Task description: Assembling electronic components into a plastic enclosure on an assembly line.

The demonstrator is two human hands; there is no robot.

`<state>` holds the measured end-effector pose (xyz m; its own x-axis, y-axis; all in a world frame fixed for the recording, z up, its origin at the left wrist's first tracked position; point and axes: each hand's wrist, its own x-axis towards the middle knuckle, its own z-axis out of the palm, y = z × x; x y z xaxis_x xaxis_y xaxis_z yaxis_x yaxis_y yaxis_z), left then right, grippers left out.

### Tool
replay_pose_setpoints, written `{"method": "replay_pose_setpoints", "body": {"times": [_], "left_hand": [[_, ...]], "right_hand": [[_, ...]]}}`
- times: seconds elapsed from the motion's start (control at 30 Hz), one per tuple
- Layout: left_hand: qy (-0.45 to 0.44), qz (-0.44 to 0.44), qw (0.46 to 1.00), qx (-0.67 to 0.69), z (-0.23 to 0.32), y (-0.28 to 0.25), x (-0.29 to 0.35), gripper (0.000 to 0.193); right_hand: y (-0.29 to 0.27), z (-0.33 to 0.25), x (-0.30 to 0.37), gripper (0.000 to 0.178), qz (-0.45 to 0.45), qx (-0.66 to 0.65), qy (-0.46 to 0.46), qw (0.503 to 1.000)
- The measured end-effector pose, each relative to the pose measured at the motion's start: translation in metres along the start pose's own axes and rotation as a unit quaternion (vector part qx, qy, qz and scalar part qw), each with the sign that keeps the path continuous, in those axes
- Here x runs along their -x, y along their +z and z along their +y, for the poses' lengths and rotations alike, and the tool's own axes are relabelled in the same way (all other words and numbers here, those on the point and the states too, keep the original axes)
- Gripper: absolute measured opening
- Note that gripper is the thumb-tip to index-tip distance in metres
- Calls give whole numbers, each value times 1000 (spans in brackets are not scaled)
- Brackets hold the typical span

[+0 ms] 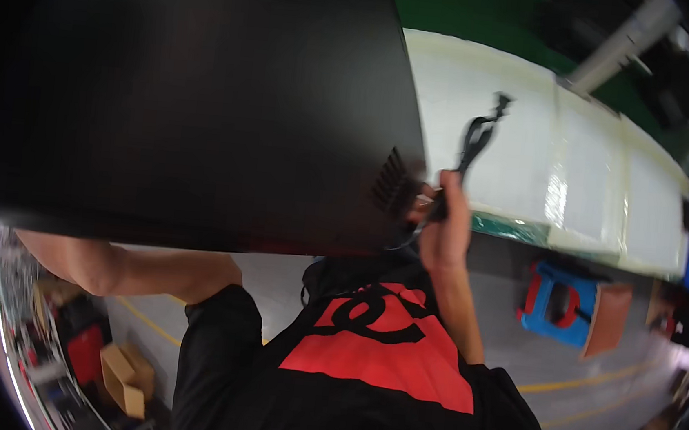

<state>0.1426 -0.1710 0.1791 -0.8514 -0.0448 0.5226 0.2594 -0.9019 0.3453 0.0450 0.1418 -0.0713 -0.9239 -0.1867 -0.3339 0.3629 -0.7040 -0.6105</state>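
A large matte black case or panel (pixel 231 107) fills the upper left, close to me. Near its lower right corner is a row of dark slots (pixel 395 182). Beside that corner, my right hand (pixel 448 234) is closed around a black cable (pixel 473 144). The bundled cable sticks up past the fingers to a dark, blurred connector. Whether these fingers also grip the case's edge, I cannot tell. My left arm (pixel 110 268) bends outward and passes behind the case's near edge, which hides the left hand.
A bench covered in white, film-wrapped sheeting (pixel 515 140) runs along the right, with a grey post (pixel 625 47) at its far side. A blue and red stool (pixel 558 303) stands below it, beside a brown board (pixel 607 320). Open cardboard boxes (pixel 125 380) lie at lower left.
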Motion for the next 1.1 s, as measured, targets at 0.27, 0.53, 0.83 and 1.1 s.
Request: {"method": "replay_pose_setpoints", "body": {"times": [0.27,0.53,0.83,1.1], "left_hand": [[-191,202,943,184,-151,-215,-38,31],[-198,351,807,432,-202,-329,-42,18],[-238,472,829,179,-176,-276,-34,41],[-95,184,560,-802,-100,-347,-113,26]], "right_hand": [[-20,-208,-21,32,212,286,-311,881],[33,-211,-119,55,221,579,-270,737],[29,-251,-182,46,-34,640,-134,756],[-76,-180,-133,49,194,381,-337,839]]}}
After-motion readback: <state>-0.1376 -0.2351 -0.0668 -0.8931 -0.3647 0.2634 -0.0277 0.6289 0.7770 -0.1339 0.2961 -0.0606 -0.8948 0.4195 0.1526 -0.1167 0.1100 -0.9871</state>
